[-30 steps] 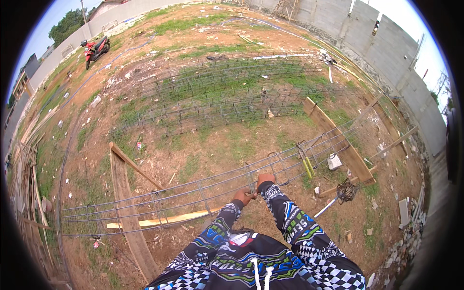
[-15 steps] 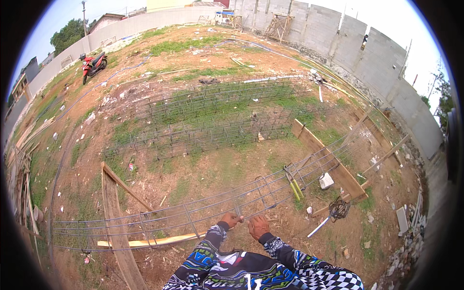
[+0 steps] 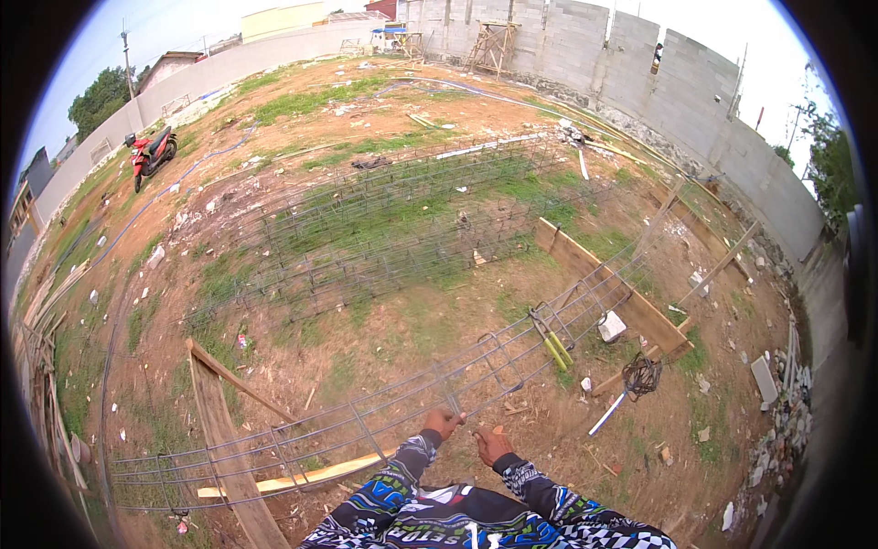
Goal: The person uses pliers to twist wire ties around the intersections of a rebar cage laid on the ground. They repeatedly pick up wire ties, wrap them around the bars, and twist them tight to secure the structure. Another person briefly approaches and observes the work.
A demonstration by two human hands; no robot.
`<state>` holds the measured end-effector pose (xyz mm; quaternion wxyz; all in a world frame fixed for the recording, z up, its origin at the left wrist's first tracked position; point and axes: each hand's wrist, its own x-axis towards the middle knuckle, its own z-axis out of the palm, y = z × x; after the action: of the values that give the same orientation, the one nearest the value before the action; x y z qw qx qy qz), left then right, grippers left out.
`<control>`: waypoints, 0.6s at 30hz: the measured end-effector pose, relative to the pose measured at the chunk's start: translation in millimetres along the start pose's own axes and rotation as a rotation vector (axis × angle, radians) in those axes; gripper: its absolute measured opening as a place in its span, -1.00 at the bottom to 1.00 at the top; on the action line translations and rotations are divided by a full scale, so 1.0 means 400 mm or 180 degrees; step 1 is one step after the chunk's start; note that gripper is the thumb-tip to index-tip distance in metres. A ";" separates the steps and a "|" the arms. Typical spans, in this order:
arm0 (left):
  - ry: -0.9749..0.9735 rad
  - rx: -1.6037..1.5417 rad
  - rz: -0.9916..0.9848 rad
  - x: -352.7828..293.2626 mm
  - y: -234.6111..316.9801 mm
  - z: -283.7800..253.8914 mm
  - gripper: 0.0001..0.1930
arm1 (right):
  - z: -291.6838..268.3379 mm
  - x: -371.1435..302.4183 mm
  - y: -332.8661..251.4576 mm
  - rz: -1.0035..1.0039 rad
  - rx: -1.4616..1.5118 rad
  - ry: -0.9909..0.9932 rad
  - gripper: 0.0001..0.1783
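Back comes the right hand (image 3: 495, 446), off the rebar cage (image 3: 448, 386) and now down on the near side!
Left hand (image 3: 444, 423) is right up at the near bar, fingers bunched beside a crosswise loop; whether they're closed on metal, I can't tell. Right fingers are curled, well clear of the cage, any contents hidden. And the cage? It's slung over a left plank (image 3: 215, 407) and a right board (image 3: 631, 295), yellow-handled cutters (image 3: 556, 349) leaning on it. Looks stiff, rough and heavy overall, bending little; best hold, I'd say, is a long bar close to a loop.
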<state>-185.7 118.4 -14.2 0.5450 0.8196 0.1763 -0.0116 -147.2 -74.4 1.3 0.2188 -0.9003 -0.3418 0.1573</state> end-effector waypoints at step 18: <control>-0.0050 0.0771 0.0047 0.013 0.021 0.013 -0.46 | 0.148 -0.009 -0.038 0.0236 0.1046 -0.0166 -0.55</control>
<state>-177.4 112.5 -10.0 0.4435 0.8806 0.1634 -0.0352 -183.8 -49.7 -41.1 0.3482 -0.8600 -0.2836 0.2423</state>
